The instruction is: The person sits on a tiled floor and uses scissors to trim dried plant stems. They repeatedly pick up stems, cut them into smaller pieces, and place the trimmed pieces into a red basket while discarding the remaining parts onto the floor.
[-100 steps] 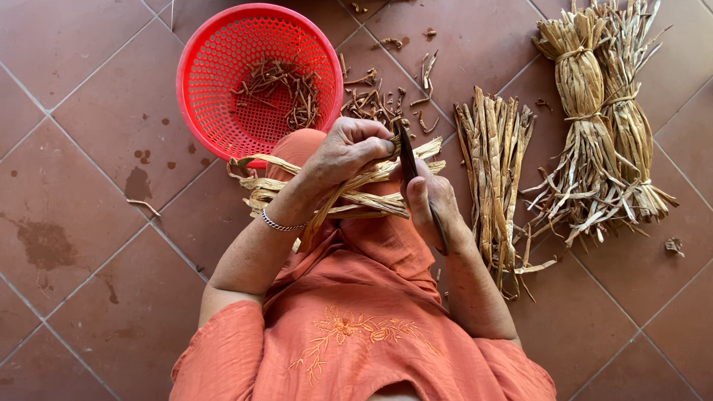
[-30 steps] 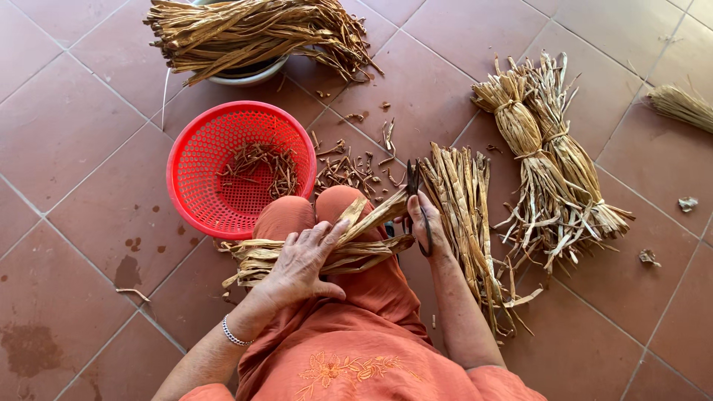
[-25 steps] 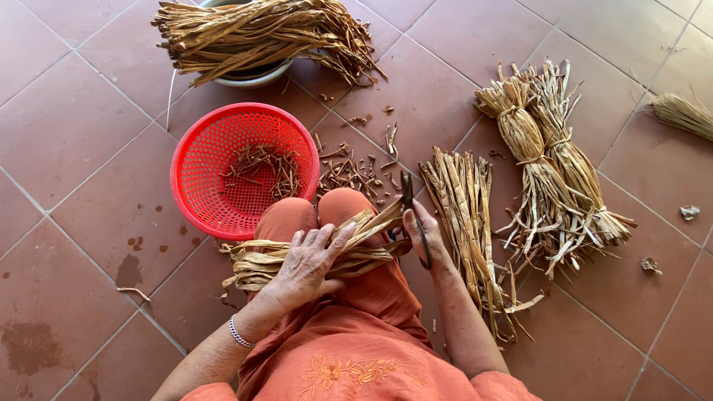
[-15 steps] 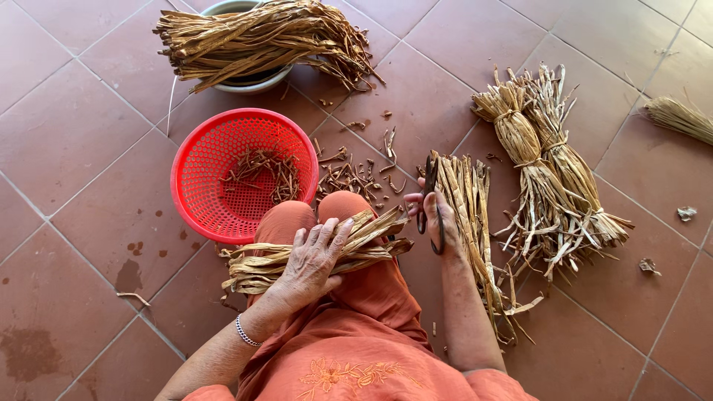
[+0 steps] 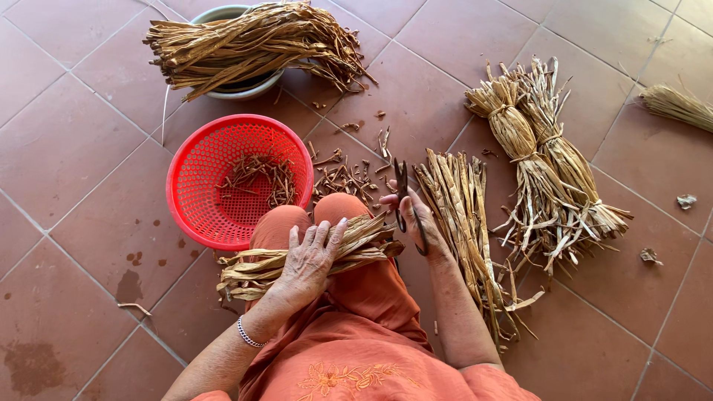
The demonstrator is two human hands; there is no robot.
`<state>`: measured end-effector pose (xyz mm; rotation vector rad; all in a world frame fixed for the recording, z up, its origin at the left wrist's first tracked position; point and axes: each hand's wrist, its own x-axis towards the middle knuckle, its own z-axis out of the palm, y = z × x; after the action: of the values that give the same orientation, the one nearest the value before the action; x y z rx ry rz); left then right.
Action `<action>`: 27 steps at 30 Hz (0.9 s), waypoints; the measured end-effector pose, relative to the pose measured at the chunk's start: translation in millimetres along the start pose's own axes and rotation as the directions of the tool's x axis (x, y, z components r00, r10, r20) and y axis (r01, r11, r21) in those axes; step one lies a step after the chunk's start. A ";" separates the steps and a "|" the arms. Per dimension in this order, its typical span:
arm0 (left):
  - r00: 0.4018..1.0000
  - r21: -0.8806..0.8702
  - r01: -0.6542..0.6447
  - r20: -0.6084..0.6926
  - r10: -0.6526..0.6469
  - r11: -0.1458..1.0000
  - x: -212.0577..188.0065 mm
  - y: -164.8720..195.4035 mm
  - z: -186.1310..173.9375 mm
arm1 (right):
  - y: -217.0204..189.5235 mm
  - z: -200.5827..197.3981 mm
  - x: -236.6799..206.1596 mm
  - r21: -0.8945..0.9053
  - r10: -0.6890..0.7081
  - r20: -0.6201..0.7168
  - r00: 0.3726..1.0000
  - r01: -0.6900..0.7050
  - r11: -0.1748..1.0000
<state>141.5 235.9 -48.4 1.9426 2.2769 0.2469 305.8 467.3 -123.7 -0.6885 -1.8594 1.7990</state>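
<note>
While the left hand (image 5: 310, 256) presses flat on the bundle of dry leaves (image 5: 297, 256) lying crosswise over the knees, the right hand (image 5: 413, 221), closed around scissors (image 5: 402, 194), waits at its right end.

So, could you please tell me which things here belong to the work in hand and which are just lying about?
In use:
left hand pressing the leaf bundle on the lap
right hand holding scissors
red basket of trimmings

Lying about:
tied sheaves
loose strips
bowl of leaves
scraps on the tiles
</note>
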 end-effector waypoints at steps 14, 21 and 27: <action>0.962 0.060 0.013 -0.273 0.004 0.998 6.8 -1.9 29.2 | -10.6 40.3 -5.3 0.262 -0.039 0.077 0.996 0.017 0.965; 0.994 -0.095 0.088 -0.063 -0.094 0.992 12.7 -25.3 38.3 | -33.3 54.0 -7.4 0.139 -0.087 0.055 0.995 0.079 0.987; 0.901 -0.364 -0.024 -0.412 -0.138 0.931 -0.4 -109.1 -38.4 | -58.5 19.3 -0.4 0.100 -0.055 -0.142 0.988 0.070 0.993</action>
<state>28.2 217.4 -34.2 1.7522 2.3071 1.1094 291.5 451.0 -66.0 -0.6908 -1.6657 1.7484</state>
